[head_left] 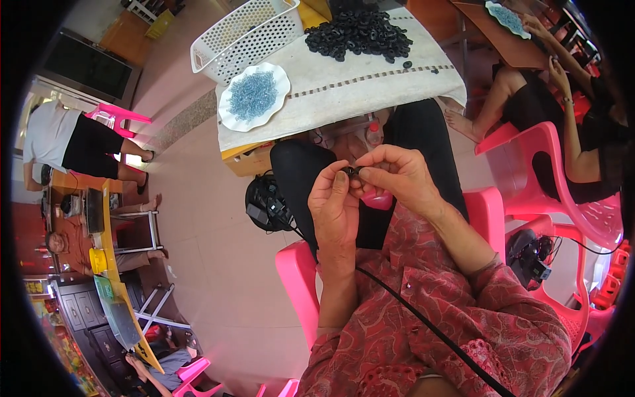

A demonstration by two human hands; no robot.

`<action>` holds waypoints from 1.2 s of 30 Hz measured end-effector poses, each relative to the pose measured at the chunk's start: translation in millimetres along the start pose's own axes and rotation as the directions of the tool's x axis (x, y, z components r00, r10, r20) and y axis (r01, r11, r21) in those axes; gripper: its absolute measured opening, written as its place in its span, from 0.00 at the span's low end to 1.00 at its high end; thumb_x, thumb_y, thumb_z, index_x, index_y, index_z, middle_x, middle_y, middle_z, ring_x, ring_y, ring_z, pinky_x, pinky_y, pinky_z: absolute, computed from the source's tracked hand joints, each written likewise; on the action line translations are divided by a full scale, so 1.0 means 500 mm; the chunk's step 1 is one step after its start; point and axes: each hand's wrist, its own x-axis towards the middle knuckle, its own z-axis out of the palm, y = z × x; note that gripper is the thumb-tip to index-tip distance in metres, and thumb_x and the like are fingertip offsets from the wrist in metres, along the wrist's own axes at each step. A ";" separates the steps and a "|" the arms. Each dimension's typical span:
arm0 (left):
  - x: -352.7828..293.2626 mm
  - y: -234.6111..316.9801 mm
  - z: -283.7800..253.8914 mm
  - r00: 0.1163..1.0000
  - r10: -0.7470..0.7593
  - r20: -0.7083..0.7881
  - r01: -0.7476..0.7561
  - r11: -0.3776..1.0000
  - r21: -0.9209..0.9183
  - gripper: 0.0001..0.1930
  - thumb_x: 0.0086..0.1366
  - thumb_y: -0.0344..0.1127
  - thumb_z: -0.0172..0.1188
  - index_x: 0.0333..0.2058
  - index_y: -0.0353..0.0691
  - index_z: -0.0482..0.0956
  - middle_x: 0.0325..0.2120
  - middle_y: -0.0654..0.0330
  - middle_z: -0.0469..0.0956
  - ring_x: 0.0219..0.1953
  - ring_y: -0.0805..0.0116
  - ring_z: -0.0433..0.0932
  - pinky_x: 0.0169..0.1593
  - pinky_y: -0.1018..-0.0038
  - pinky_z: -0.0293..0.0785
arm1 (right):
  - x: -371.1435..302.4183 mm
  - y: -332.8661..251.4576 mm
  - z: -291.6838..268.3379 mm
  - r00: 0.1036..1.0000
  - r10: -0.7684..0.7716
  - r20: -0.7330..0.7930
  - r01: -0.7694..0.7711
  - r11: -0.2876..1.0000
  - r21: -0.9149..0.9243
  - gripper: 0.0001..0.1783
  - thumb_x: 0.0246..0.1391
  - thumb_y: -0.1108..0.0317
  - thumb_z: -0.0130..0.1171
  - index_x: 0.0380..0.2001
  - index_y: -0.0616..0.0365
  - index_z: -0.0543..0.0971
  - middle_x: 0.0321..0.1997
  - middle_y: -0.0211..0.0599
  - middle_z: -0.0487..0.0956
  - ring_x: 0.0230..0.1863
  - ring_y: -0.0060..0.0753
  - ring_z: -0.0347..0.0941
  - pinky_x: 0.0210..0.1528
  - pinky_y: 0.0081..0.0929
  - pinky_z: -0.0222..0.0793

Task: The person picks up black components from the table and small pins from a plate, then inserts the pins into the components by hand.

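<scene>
My left hand (335, 210) and my right hand (397, 175) meet above my lap, fingertips pinched together on a small black ring (350, 171). Both hands grip it between thumb and fingers. Ahead on the cloth-covered table (370, 83) lies a heap of black rings (360, 32). A white scalloped plate (229, 112) holding small blue-grey pieces sits at the table's left corner.
A white perforated basket (243, 33) stands at the table's far left. I sit on a pink plastic chair (297, 278). Another person sits on a pink chair (562, 192) to the right. More people sit at desks on the left. A black device (264, 205) lies on the floor.
</scene>
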 end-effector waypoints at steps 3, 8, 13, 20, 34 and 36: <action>-0.001 0.000 0.002 1.000 0.011 -0.002 -0.011 1.000 0.012 0.10 0.66 0.28 0.52 0.44 0.33 0.72 0.28 0.60 0.74 0.31 0.73 0.72 0.37 0.79 0.70 | 0.000 0.006 0.001 1.000 -0.009 -0.004 0.009 1.000 0.010 0.09 0.54 0.79 0.56 0.40 0.69 0.76 0.32 0.39 0.80 0.33 0.22 0.77 0.36 0.16 0.74; 0.000 -0.001 0.001 1.000 0.030 -0.011 -0.029 0.999 0.031 0.10 0.66 0.28 0.52 0.44 0.32 0.72 0.28 0.60 0.74 0.31 0.74 0.72 0.37 0.79 0.70 | 0.000 0.004 0.003 1.000 -0.007 -0.010 0.007 1.000 -0.007 0.09 0.54 0.79 0.56 0.39 0.68 0.76 0.32 0.39 0.80 0.33 0.22 0.77 0.37 0.16 0.74; -0.002 0.001 0.003 0.999 0.042 -0.022 -0.041 0.998 0.047 0.10 0.65 0.27 0.52 0.44 0.32 0.73 0.29 0.60 0.75 0.31 0.74 0.72 0.36 0.79 0.70 | -0.001 0.005 0.003 1.000 -0.018 -0.023 0.017 0.999 -0.032 0.09 0.54 0.78 0.56 0.39 0.68 0.76 0.32 0.38 0.80 0.33 0.21 0.77 0.37 0.16 0.74; 0.000 -0.003 -0.005 0.998 0.059 -0.009 -0.058 0.995 0.081 0.10 0.65 0.28 0.52 0.44 0.33 0.73 0.29 0.59 0.75 0.31 0.71 0.73 0.37 0.75 0.72 | -0.001 0.004 0.002 1.000 -0.014 -0.017 0.013 0.999 -0.041 0.09 0.54 0.78 0.56 0.39 0.68 0.76 0.32 0.38 0.80 0.32 0.21 0.77 0.36 0.16 0.75; -0.005 -0.002 0.007 0.995 0.104 -0.002 -0.102 0.986 0.134 0.10 0.65 0.27 0.53 0.43 0.32 0.73 0.30 0.59 0.76 0.31 0.72 0.74 0.36 0.76 0.72 | -0.005 0.020 0.012 0.990 -0.117 -0.078 0.106 0.986 -0.127 0.06 0.53 0.77 0.57 0.35 0.67 0.75 0.27 0.36 0.80 0.29 0.19 0.77 0.31 0.16 0.74; -0.006 -0.001 0.010 0.994 0.113 -0.003 -0.111 0.982 0.152 0.10 0.64 0.27 0.53 0.43 0.31 0.74 0.30 0.59 0.76 0.31 0.72 0.74 0.36 0.76 0.72 | -0.005 0.025 0.014 0.985 -0.145 -0.089 0.131 0.981 -0.146 0.06 0.53 0.77 0.57 0.35 0.67 0.76 0.27 0.36 0.80 0.28 0.19 0.77 0.30 0.16 0.74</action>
